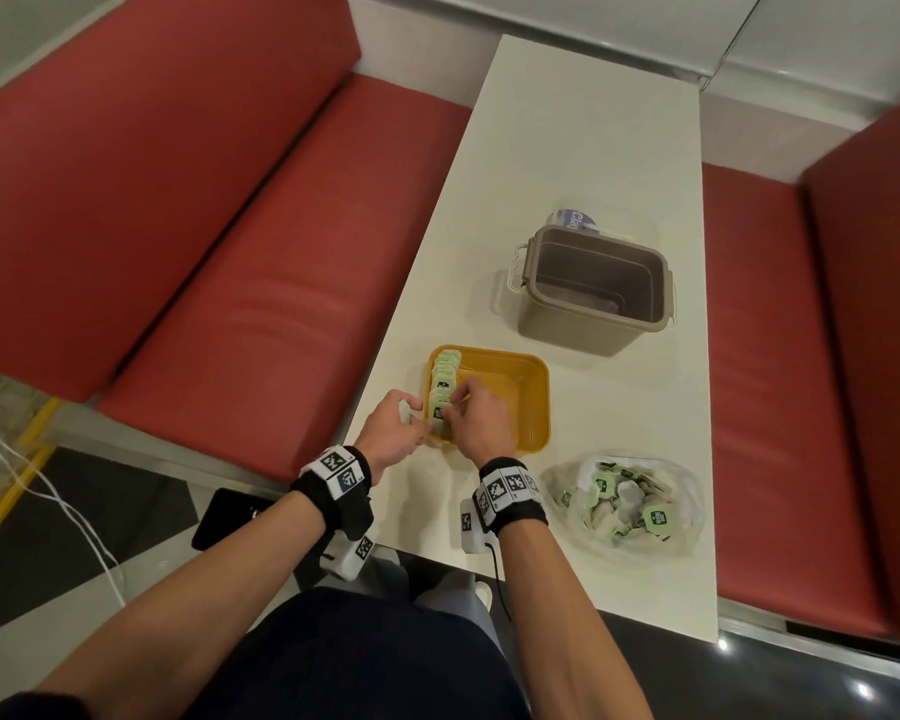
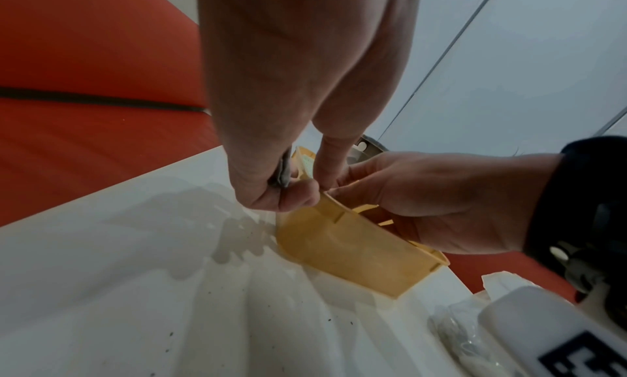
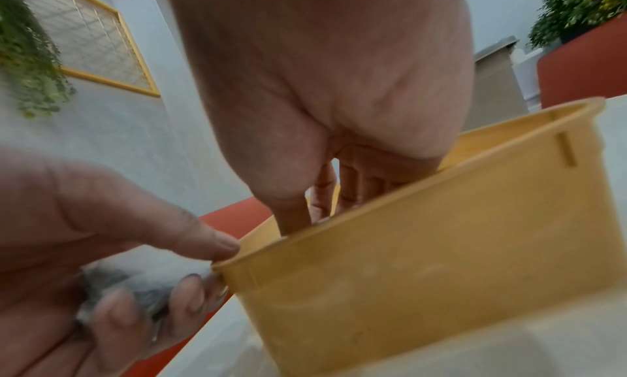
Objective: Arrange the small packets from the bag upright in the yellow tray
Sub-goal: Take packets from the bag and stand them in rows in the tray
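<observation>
**Ana:** Packets first: where do the small square green-and-white paper packets sit?

**Ben:** Low centre of the head view, standing on edge in one tight row along the left wall of the rectangular yellow plastic tray. More lie loose in the crinkled clear plastic bag at the lower right, on the smooth white table.

**Ana:** And the hands?

**Ben:** The right hand reaches into the tray, fingers bent down at the near end of the row and touching the nearest packet; the right wrist view shows its fingertips dipping behind the tray's thin rim. Whether they actually pinch that packet, I cannot tell. The left hand sits just outside the tray's left edge, fingers curled round a pale, soft-looking packet, with its forefinger tip on the tray's corner rim.

**Ana:** Any texture on the tray?

**Ben:** Matte, slightly translucent walls with small moulded ribs under the lip, seen in the left wrist view.

**Ana:** What else is on the table?

**Ben:** An open grey-brown plastic bin with rounded corners and clear side latches, right of centre, apart from the tray. Red padded benches flank the table.
</observation>
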The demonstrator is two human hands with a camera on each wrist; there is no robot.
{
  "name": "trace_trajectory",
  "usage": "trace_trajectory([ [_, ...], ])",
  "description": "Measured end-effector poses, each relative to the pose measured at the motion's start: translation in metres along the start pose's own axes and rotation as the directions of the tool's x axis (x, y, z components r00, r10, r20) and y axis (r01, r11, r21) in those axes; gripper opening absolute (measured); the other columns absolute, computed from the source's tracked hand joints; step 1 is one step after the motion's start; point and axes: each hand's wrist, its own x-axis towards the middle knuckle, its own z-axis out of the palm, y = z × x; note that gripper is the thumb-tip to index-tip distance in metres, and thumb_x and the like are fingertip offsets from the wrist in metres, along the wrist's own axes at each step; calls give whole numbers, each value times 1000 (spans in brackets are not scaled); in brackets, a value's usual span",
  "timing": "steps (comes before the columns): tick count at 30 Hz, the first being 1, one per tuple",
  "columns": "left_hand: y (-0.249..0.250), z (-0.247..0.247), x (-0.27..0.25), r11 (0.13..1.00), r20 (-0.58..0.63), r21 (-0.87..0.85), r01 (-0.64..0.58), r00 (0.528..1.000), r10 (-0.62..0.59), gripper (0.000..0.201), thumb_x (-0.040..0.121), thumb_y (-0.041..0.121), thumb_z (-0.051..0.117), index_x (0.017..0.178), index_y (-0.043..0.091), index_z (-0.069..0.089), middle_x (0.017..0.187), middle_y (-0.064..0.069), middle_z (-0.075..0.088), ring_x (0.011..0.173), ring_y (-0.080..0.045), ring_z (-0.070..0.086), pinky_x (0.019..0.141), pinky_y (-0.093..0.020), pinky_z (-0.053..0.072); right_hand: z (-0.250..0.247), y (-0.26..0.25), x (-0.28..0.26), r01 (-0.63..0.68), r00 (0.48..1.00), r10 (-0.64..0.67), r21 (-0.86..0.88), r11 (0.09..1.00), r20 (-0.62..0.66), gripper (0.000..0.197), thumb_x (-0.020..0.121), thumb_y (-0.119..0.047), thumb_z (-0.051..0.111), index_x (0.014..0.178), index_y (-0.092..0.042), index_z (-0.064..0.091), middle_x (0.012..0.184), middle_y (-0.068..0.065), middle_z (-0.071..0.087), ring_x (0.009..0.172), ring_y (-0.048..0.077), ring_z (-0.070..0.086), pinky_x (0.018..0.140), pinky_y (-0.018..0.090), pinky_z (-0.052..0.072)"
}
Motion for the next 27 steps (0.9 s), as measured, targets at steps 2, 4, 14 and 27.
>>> trace_trajectory([
  [2, -3, 0, 2, 1000, -2, 16, 4, 1000, -4, 24, 99, 17, 73, 117, 21, 57, 85, -8, 67, 67, -16, 57, 61, -29, 47, -2, 2, -2, -16, 999, 15, -14, 1000, -37, 26, 94, -30, 83, 103, -22, 60, 96, 0, 73, 87, 25, 69, 73, 41, 58],
  [4, -5, 0, 2, 1000, 3, 21, 7, 1000, -7, 23, 100, 17, 72, 116, 22, 57, 85, -7, 68, 68, -16, 58, 63, -30, 48, -4, 4, -5, -63, 997, 59, -89, 994, -48, 36, 90, -38, 87, 106, -21, 60, 100, 0, 72, 90, 25, 69, 72, 38, 56],
  [14, -8, 1, 5, 999, 27, 25, -20, 999, 19, 22, 99, 21, 75, 112, 27, 58, 87, -8, 70, 71, -18, 60, 65, -31, 50, 6, -7, 7, -108, 986, 127, -167, 980, 106, 60, 81, -31, 97, 124, -14, 59, 114, 10, 74, 104, 31, 74, 84, 44, 64],
  [27, -4, -6, 4, 997, 47, 64, -35, 998, 32, 24, 98, 17, 75, 113, 26, 59, 88, -9, 71, 73, -18, 61, 64, -30, 50, 11, -10, 11, -141, 990, 141, -20, 990, 28, 86, 71, -20, 103, 133, -9, 44, 125, 16, 69, 112, 36, 72, 89, 50, 65],
])
